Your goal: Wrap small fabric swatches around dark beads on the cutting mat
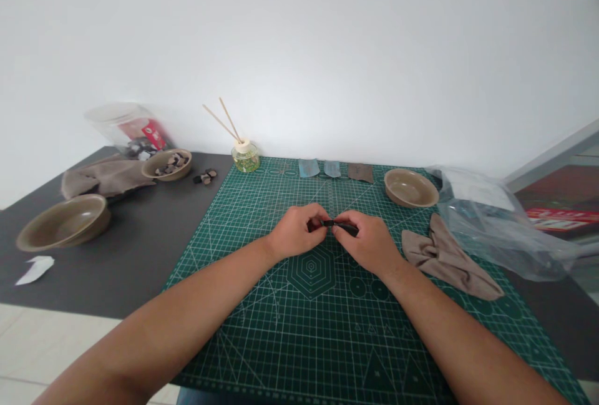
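Above the middle of the green cutting mat, my two hands face each other, fingertips nearly touching. A small, narrow black strip spans the short gap between them; its material is too small to tell. My left hand is closed in a pinch on the strip's left end, and a dark bit shows inside its curled fingers. My right hand pinches the other end, with a longer dark part showing under its fingers. To the right of my right hand lies a crumpled brown cloth.
Brown bowls stand at left, back left with dark and tan scraps, and back right. A reed diffuser and fabric swatches line the back. Clear plastic bag lies right; brown cloth and plastic jar left.
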### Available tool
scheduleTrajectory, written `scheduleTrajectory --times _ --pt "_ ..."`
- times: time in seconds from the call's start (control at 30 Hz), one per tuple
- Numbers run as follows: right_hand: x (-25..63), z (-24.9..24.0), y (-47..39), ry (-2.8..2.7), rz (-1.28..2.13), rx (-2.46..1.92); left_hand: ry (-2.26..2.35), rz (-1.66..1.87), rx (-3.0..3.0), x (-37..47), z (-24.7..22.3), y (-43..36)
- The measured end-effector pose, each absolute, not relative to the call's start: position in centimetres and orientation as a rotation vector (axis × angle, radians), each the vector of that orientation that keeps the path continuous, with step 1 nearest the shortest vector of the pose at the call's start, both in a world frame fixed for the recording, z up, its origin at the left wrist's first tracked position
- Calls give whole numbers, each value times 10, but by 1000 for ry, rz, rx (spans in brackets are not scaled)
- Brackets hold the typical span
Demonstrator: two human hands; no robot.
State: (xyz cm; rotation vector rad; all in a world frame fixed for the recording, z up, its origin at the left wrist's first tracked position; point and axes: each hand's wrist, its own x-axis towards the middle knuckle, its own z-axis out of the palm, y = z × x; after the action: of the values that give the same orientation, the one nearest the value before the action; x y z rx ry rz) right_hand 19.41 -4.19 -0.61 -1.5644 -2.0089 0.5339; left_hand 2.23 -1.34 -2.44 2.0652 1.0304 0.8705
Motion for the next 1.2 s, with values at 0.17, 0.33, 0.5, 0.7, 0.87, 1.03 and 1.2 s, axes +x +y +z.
scheduleTrajectory --times 0.17,0.33,0.5,0.7,0.87,1.03,1.2 --pt "194 -6 -42 -2013 518 -1550 1026 923 2071 22 -27 -12" --pt "195 -7 -42 -2015 521 -1560 1002 923 2094 23 -28 -12" --pt "195 -7 -42 -2015 513 -1556 978 902 2118 23 -28 -11" --pt "194 -5 -42 -2022 514 -1549 956 889 2162 22 -29 -11" --pt "194 -5 -42 -2026 534 -1541 936 876 2189 22 -26 -12" --pt "195 -7 -41 -2023 503 -1545 937 866 2194 22 -26 -12" --pt "197 -9 -39 -2006 489 -1602 911 869 2202 21 -26 -12"
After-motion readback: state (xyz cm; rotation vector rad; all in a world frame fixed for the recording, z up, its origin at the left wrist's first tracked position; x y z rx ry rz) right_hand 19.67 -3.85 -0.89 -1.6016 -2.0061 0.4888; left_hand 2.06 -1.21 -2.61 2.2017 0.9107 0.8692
